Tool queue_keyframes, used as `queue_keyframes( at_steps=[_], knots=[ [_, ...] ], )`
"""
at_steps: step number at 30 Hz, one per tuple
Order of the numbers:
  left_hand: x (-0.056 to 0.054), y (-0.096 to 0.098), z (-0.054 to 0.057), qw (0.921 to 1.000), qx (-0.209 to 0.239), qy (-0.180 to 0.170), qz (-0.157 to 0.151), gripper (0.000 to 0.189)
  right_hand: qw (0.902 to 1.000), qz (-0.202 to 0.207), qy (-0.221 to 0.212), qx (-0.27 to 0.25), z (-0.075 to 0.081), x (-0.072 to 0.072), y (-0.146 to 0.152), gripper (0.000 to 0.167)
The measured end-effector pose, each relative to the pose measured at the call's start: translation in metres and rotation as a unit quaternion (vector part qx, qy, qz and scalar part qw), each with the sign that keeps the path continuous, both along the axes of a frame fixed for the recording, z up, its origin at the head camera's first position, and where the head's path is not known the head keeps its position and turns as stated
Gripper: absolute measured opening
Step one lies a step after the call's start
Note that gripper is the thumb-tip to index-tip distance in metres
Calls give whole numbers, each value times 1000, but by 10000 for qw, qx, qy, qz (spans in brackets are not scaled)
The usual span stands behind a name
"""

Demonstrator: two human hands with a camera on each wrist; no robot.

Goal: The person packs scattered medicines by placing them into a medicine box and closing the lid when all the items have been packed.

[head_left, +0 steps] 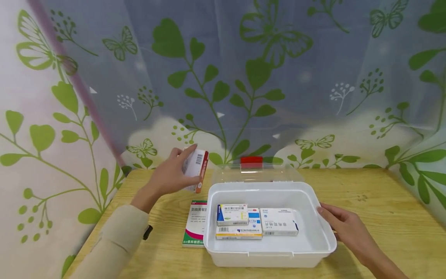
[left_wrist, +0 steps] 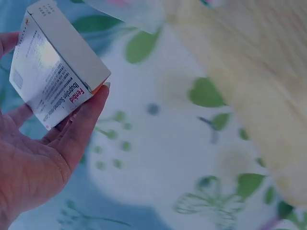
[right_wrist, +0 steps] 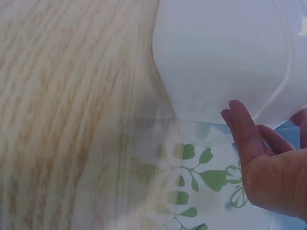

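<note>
My left hand holds a white and orange-red medicine box upright at the back left, above the table. Its thumb and fingers grip opposite sides, and "Fenbid" print shows on the medicine box in the left wrist view. At the right, my right hand holds the rim of a white plastic storage box, thumb over the edge and fingers along the outer wall. Inside lie a vitamin E box, a blue and white medicine box under it, and another white medicine box beside them.
A green and white medicine packet lies left of the storage box, partly hidden by it. The clear lid with a red latch stands open behind. A patterned curtain hangs at the back edge of the wooden table.
</note>
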State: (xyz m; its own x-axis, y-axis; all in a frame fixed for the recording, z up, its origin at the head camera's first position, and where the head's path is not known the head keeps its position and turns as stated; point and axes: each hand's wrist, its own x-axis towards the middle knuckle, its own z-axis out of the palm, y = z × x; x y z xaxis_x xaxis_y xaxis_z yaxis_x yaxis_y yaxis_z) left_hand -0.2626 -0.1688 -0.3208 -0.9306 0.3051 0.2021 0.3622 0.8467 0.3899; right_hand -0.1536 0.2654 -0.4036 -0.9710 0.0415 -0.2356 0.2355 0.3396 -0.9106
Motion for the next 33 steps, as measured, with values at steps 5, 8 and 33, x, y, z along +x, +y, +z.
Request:
queue_keyframes(
  at_steps=[5,8,33],
  knots=[
    [10,26,17,9991,-19,178,-377,90,10000,9,14,-2,0,-1,0,81],
    [16,43,26,9976,-13,236,-657,89,10000,15,31,-22,0,-1,0,80],
    [49,173,2,9044,-2375,-236,-3536,87,9988,119,276,-390,0,1,1,71]
  ],
)
